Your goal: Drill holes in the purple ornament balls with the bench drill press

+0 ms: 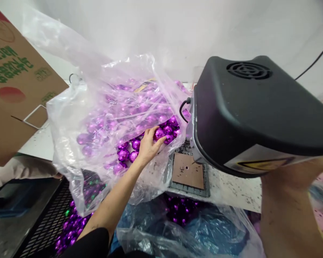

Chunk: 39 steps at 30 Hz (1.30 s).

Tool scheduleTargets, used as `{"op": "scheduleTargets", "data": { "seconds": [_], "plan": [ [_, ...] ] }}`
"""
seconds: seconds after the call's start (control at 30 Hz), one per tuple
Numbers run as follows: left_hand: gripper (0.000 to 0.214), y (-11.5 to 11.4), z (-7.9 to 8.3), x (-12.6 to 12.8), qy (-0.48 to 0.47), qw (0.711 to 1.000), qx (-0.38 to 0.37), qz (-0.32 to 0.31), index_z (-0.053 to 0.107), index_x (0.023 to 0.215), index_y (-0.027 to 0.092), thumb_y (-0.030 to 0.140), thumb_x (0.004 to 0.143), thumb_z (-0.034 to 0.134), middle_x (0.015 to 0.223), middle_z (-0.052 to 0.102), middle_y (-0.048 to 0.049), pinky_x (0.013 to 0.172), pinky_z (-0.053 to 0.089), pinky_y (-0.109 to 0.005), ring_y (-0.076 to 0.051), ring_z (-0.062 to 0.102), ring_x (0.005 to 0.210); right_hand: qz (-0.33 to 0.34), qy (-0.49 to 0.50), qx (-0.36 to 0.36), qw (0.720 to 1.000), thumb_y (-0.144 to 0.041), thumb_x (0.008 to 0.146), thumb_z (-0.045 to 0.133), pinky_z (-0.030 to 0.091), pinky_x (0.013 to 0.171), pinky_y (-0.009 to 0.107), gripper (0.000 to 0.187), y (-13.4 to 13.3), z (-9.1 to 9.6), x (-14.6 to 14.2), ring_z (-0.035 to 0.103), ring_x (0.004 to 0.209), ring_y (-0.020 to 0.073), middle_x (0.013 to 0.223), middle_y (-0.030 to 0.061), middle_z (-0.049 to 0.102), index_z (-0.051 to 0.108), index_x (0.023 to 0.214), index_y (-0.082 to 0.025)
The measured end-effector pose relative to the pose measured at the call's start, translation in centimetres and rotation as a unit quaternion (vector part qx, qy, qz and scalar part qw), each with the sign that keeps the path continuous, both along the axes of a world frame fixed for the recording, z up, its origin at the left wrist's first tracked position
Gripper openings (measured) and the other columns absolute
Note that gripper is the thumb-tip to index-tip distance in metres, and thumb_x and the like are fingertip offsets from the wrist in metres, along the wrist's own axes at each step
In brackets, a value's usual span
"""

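My left hand (150, 145) reaches into a clear plastic bag (70, 111), thumb and fingers curled around a shiny purple faceted ball (159, 134). More purple balls (123, 155) lie around it, some showing hazily through the plastic. To the right stands a black-housed machine (258, 114) with a vent on top and a warning label. Below its near side, a brown square plate (188, 170) with a small hole sits on a grey base. My right forearm (288, 200) rises behind the machine's housing, which hides the fingers of that hand.
A printed cardboard box (18, 82) leans in at the left. Below the white table (231, 188), a black crate (43, 215) and blue plastic bags (218, 229) hold more purple pieces. Dark flecks litter the tabletop. Another person's sleeve (24, 172) shows at the left edge.
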<state>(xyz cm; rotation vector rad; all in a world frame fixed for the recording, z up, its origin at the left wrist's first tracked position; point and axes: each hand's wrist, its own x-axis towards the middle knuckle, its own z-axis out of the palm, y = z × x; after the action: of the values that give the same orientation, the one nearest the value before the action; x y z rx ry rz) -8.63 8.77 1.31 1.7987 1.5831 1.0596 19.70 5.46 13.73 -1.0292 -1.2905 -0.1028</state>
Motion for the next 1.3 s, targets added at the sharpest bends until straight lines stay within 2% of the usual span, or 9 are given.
{"op": "scheduleTargets", "data": {
  "seconds": [0.1, 0.2, 0.33, 0.5, 0.63, 0.8, 1.07, 1.2, 1.3],
  "plan": [
    [0.054, -3.0, 0.5, 0.7, -0.259, 0.948, -0.15, -0.108, 0.054, 0.14, 0.026, 0.052, 0.094, 0.062, 0.119, 0.065, -0.0079, 0.076, 0.053, -0.029, -0.02, 0.065, 0.095, -0.011, -0.009, 0.012, 1.0, -0.044, 0.099, 0.049, 0.023, 0.063, 0.024, 0.04, -0.1, 0.4, -0.4, 0.033, 0.063, 0.0003, 0.066, -0.0038, 0.037, 0.047, 0.075, -0.012],
    [0.053, -5.2, -0.2, 2.1, -0.35, 0.888, -0.245, -0.172, 0.057, 0.137, 0.026, 0.056, 0.093, 0.061, 0.113, 0.065, -0.0061, 0.069, 0.052, -0.024, -0.015, 0.063, 0.086, -0.003, -0.001, 0.025, 1.0, -0.038, 0.098, 0.051, 0.021, 0.059, 0.022, 0.038, -0.2, 0.8, -0.9, 0.03, 0.06, 0.0, 0.062, -0.0037, 0.034, 0.044, 0.071, -0.012],
    [0.051, -6.3, -1.8, 4.0, -0.279, 0.922, -0.225, -0.146, 0.061, 0.132, 0.024, 0.053, 0.09, 0.064, 0.11, 0.068, -0.0057, 0.072, 0.055, -0.028, -0.017, 0.063, 0.084, -0.006, 0.003, 0.005, 1.0, -0.033, 0.096, 0.053, 0.025, 0.058, 0.02, 0.032, -0.5, 1.2, -1.3, 0.033, 0.057, 0.0002, 0.059, -0.0041, 0.038, 0.048, 0.071, -0.012],
    [0.04, -7.0, -2.3, 5.3, -0.152, 0.969, -0.129, -0.148, 0.063, 0.128, 0.022, 0.046, 0.096, 0.059, 0.131, 0.067, -0.0094, 0.109, 0.047, -0.046, -0.028, 0.061, 0.123, -0.009, -0.001, -0.005, 1.0, -0.035, 0.097, 0.054, 0.03, 0.059, 0.018, 0.034, -0.8, 1.3, -1.3, 0.039, 0.062, 0.0013, 0.063, -0.0029, 0.043, 0.054, 0.075, -0.01],
    [0.036, -7.8, -2.2, 6.0, -0.065, 0.986, -0.064, -0.139, 0.063, 0.124, 0.02, 0.042, 0.096, 0.061, 0.127, 0.069, -0.0112, 0.106, 0.048, -0.049, -0.029, 0.062, 0.118, -0.015, 0.0, -0.003, 1.0, -0.035, 0.097, 0.054, 0.031, 0.06, 0.017, 0.032, -0.8, 1.3, -1.4, 0.039, 0.064, 0.0015, 0.065, -0.0027, 0.043, 0.056, 0.077, -0.01],
    [0.035, -8.2, -2.5, 7.0, 0.01, 0.985, 0.014, -0.169, 0.065, 0.121, 0.02, 0.04, 0.092, 0.069, 0.127, 0.067, -0.0128, 0.106, 0.046, -0.048, -0.03, 0.06, 0.12, -0.006, 0.007, -0.009, 1.0, -0.034, 0.097, 0.054, 0.03, 0.059, 0.017, 0.032, -0.9, 1.3, -1.5, 0.038, 0.061, 0.0013, 0.063, -0.0027, 0.043, 0.056, 0.077, -0.01],
    [0.04, -7.9, -3.7, 8.3, -0.013, 0.988, 0.007, -0.157, 0.063, 0.122, 0.023, 0.04, 0.087, 0.073, 0.12, 0.068, -0.0108, 0.112, 0.04, -0.055, -0.031, 0.059, 0.121, 0.005, 0.009, -0.012, 1.0, -0.036, 0.096, 0.055, 0.03, 0.058, 0.018, 0.032, -0.9, 1.3, -1.3, 0.038, 0.058, 0.0006, 0.061, -0.0034, 0.044, 0.057, 0.076, -0.01],
    [0.035, -7.9, -3.7, 8.2, -0.005, 0.983, -0.012, -0.182, 0.064, 0.121, 0.024, 0.036, 0.089, 0.07, 0.121, 0.067, -0.0109, 0.116, 0.036, -0.058, -0.032, 0.058, 0.122, -0.042, -0.033, 0.006, 0.999, -0.039, 0.1, 0.049, 0.032, 0.06, 0.017, 0.037, -2.5, 1.0, -1.7, 0.042, 0.061, -0.0004, 0.065, -0.0021, 0.048, 0.058, 0.079, -0.01],
    [0.035, -8.0, -3.6, 8.2, -0.013, 0.983, -0.015, -0.183, 0.065, 0.12, 0.023, 0.035, 0.088, 0.069, 0.12, 0.067, -0.0111, 0.117, 0.035, -0.059, -0.032, 0.058, 0.121, -0.053, -0.067, 0.049, 0.995, -0.032, 0.098, 0.051, 0.04, 0.062, 0.02, 0.027, -4.4, -0.2, -1.7, 0.053, 0.066, 0.003, 0.075, 0.0012, 0.058, 0.063, 0.084, -0.012]
  ]
}}
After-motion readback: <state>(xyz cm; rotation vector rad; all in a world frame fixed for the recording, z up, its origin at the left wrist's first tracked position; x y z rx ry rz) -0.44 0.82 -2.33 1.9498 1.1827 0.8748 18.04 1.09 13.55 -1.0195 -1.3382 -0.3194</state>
